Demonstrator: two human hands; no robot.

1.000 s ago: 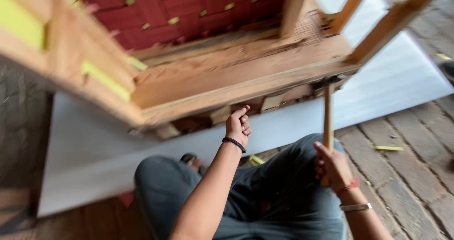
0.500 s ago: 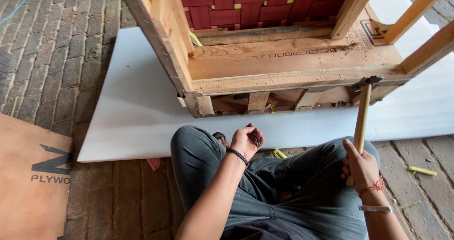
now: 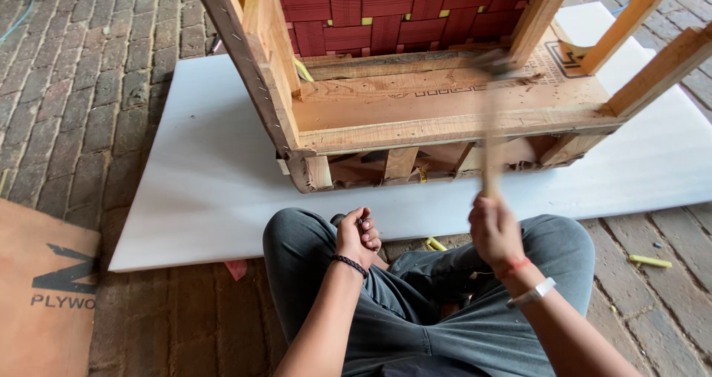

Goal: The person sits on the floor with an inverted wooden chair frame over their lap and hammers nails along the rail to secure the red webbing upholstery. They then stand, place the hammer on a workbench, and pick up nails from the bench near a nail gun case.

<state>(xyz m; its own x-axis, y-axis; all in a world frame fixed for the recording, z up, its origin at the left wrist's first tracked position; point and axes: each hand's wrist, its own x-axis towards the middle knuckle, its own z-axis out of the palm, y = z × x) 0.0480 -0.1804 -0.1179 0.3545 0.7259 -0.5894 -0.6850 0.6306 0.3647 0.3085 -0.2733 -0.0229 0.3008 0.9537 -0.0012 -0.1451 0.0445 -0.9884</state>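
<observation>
Hammer raised over a wooden frame

Right hand [image 3: 495, 232] grips one blurred hammer [image 3: 491, 117] above the wooden frame [image 3: 445, 113], which holds red webbing [image 3: 393, 6]. Left hand [image 3: 357, 236] is curled shut, perhaps on small nails, at the knee.

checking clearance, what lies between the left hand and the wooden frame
In the head view, a bare strip of white board lies between the left hand and the wooden frame; nothing else sits there.

Blurred wooden-handled hammer [image 3: 491, 117] stands upright over the wooden furniture frame [image 3: 445, 110].
</observation>
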